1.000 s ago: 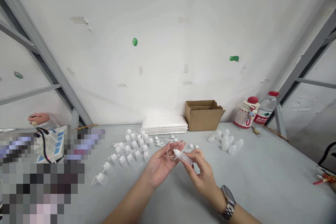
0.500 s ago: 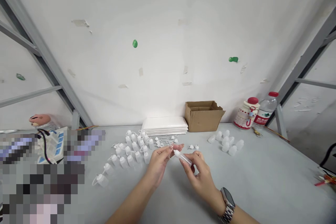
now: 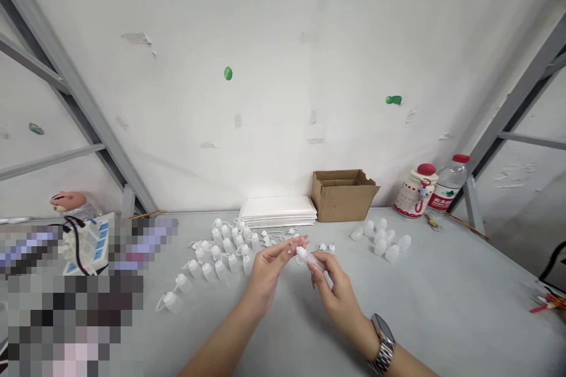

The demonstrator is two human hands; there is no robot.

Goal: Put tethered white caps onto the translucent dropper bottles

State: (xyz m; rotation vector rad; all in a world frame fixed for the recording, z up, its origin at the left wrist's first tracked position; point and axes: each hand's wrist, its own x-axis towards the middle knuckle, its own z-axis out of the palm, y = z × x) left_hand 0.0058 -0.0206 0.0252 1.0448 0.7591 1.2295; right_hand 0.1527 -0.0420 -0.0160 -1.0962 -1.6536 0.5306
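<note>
Over the middle of the table I hold a small translucent plastic squeeze bottle (image 3: 315, 261), tilted with its top toward the upper left. My right hand (image 3: 338, 285) is closed around the bottle's body. At the top end, my left hand (image 3: 267, 274) pinches the white cap (image 3: 301, 252) between thumb and fingers, which partly hide it. To the left stand several capped bottles (image 3: 220, 270) with looped cap straps. Loose white caps (image 3: 327, 247) lie just beyond my hands. On the right is a group of several bottles without caps (image 3: 380, 246), one lying on its side.
Against the wall are a stack of white flat packs (image 3: 278, 209) and an open cardboard box (image 3: 345, 200). A red-lidded jug (image 3: 415, 191) and a large water bottle (image 3: 447, 185) stand at the back right. A power strip (image 3: 95, 244) lies on the left, near a blurred-out area.
My right fingers have shifted their grip on the bottle, with the index finger now farther along its upper side. The left hand stays at the cap, its fingers slightly moved.
</note>
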